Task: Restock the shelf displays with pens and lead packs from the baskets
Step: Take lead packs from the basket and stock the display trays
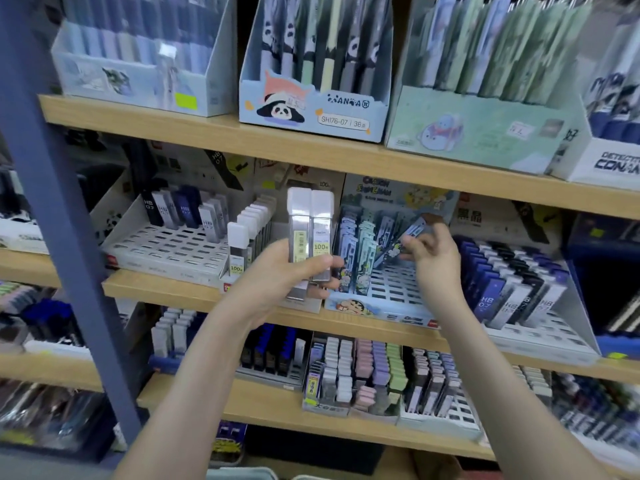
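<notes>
Holding 2 lead packs (310,230) side by side, your left hand (284,275) has them in front of the middle shelf (166,292), just above its front edge. Thumb and fingers are wrapped round their lower halves, clamped firmly on both. They stand upright: long axes vertical, white caps on top, yellow labels facing you.

These look like light, stiff cases of smooth clear plastic, so they will probably slide against each other if your hold loosens. Take each one by the flat sides of the body, low or mid-way, not by the cap, which may pull off. The leads inside are likely brittle, so set the packs down into the slots; don't drop them.

Your right hand (433,261) is inside the cartoon tray (377,315) at the same shelf's front edge. Its fingers are curled at a tilted pack (414,232) that leans with its top toward the right. Blur means I cannot tell whether you are pinching it or only touching it.
</notes>
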`<action>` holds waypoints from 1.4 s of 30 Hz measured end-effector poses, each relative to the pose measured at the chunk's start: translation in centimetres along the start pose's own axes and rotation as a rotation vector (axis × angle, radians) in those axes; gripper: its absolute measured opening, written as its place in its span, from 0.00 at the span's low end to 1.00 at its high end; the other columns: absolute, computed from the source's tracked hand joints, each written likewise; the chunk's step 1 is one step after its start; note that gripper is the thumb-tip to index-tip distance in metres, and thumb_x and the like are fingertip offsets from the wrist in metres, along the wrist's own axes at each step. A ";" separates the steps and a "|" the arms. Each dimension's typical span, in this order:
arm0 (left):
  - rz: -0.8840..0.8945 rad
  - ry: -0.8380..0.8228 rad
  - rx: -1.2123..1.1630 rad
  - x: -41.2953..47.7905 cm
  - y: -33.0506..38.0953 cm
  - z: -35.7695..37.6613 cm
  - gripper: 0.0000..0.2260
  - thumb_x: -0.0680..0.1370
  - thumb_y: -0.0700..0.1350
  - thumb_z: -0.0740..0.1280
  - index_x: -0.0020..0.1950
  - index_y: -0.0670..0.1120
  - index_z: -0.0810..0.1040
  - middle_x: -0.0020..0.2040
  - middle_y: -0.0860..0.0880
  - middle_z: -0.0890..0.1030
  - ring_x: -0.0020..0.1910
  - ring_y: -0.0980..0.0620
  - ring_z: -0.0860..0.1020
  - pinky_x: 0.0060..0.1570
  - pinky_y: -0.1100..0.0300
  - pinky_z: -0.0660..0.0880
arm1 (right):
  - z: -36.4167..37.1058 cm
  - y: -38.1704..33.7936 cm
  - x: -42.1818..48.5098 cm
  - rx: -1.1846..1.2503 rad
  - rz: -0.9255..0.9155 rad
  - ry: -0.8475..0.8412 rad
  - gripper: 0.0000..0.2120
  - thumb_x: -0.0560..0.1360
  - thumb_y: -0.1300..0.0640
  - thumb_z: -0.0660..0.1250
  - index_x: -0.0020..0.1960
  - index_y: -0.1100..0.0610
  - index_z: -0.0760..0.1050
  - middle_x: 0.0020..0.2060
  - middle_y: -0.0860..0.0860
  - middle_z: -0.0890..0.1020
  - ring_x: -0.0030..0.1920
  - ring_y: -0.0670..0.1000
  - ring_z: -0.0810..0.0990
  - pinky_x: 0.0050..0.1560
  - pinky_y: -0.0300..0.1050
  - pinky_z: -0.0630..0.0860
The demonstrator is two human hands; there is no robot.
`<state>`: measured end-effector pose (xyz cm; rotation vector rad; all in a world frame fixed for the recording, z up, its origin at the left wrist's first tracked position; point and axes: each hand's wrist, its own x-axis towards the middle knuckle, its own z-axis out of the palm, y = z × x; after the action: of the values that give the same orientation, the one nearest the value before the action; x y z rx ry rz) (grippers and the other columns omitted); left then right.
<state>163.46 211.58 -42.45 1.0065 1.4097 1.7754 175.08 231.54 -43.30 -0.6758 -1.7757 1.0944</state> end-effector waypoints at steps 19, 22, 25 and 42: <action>0.022 0.027 -0.035 0.6 -1.3 0.2 0.04 0.79 0.38 0.65 0.52 0.44 0.76 0.41 0.48 0.85 0.41 0.51 0.84 0.36 0.62 0.79 | 0.4 0.0 1.2 -0.202 -0.076 -0.122 0.08 0.80 0.59 0.61 0.57 0.49 0.69 0.43 0.56 0.78 0.44 0.51 0.79 0.46 0.51 0.73; 0.010 0.016 -0.023 0.5 -1.6 0.3 0.04 0.79 0.38 0.65 0.52 0.44 0.77 0.42 0.48 0.85 0.41 0.51 0.84 0.36 0.62 0.79 | 0.4 0.2 1.3 -0.313 -0.155 -0.205 0.06 0.81 0.58 0.60 0.56 0.49 0.69 0.38 0.45 0.76 0.37 0.40 0.75 0.37 0.38 0.68; -0.002 0.017 -0.021 0.5 -1.9 0.4 0.04 0.79 0.38 0.65 0.52 0.44 0.77 0.42 0.48 0.85 0.42 0.51 0.84 0.38 0.61 0.80 | 0.9 0.6 0.7 -0.440 -0.211 -0.295 0.17 0.82 0.60 0.57 0.67 0.46 0.68 0.39 0.40 0.74 0.38 0.35 0.72 0.34 0.28 0.66; -0.012 -0.074 -0.039 -0.3 -2.2 0.4 0.06 0.79 0.36 0.64 0.53 0.45 0.76 0.42 0.49 0.85 0.39 0.52 0.83 0.39 0.60 0.81 | 0.6 0.5 0.7 -0.799 -0.286 -0.271 0.26 0.80 0.66 0.57 0.75 0.50 0.60 0.64 0.55 0.67 0.64 0.53 0.58 0.64 0.50 0.60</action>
<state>164.02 211.98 -44.58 1.0301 1.3285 1.7325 174.22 232.12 -43.58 -0.7157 -2.4739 0.2551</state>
